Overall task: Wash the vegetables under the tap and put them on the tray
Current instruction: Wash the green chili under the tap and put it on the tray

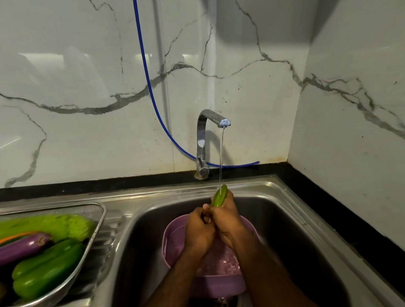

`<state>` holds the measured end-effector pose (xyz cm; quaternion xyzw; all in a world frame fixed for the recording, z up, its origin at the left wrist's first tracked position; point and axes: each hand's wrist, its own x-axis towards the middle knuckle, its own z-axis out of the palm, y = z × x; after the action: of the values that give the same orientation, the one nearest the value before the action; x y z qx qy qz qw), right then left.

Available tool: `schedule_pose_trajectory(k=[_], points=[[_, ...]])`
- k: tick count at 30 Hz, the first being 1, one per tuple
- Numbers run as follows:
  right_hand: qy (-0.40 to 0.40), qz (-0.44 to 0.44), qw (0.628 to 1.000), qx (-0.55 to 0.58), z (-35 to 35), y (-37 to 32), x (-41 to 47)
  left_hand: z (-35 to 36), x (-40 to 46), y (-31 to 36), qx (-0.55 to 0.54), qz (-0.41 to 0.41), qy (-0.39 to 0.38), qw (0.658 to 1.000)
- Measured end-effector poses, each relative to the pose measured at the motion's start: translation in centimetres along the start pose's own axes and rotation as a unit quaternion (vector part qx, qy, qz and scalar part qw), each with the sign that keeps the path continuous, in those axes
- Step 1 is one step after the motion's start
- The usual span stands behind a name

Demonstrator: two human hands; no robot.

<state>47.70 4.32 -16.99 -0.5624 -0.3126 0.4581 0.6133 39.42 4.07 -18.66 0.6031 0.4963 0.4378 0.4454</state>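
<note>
No readable txt, labels, brand names or nos. anywhere in view.

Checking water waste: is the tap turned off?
No, a thin stream runs from the tap onto the green vegetable held in both hands.

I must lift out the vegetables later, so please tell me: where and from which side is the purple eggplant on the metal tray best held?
Grip the long purple eggplant around its middle, coming from above with fingers across its width. It lies almost flat on top of the pile in the metal mesh tray, between the green bell pepper and the pale green gourd, so only its upper side is free.
</note>
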Motion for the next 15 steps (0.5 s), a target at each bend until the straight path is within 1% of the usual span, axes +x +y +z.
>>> schedule_pose_trajectory(k=[3,5,7,9,11,13,15], points=[[0.053,-0.014,0.998,0.008,0.6,-0.4,0.3,-0.3,0.0,0.5,-0.005,0.027,0.005,1.0],[0.078,-0.006,0.997,0.017,0.6,-0.8,0.6,-0.6,0.0,0.7,-0.011,0.028,-0.029,0.999],[0.09,0.014,0.995,0.034,0.0,-1.1,0.7,-0.8,-0.2,0.7,-0.055,0.013,-0.082,0.995],[0.081,0.036,0.993,0.082,-0.7,-1.4,0.8,-0.7,-0.6,1.1,-0.147,-0.048,-0.121,0.981],[0.032,0.035,0.989,0.138,-0.9,-1.6,0.5,-0.5,-0.6,1.3,-0.208,-0.129,-0.131,0.961],[-0.002,0.023,0.992,0.123,-0.9,-1.7,0.2,-0.4,-0.4,1.1,-0.249,-0.188,-0.151,0.938],[-0.017,0.022,0.992,0.124,-0.7,-1.9,-0.1,-0.4,-0.3,1.0,-0.288,-0.216,-0.169,0.917]])
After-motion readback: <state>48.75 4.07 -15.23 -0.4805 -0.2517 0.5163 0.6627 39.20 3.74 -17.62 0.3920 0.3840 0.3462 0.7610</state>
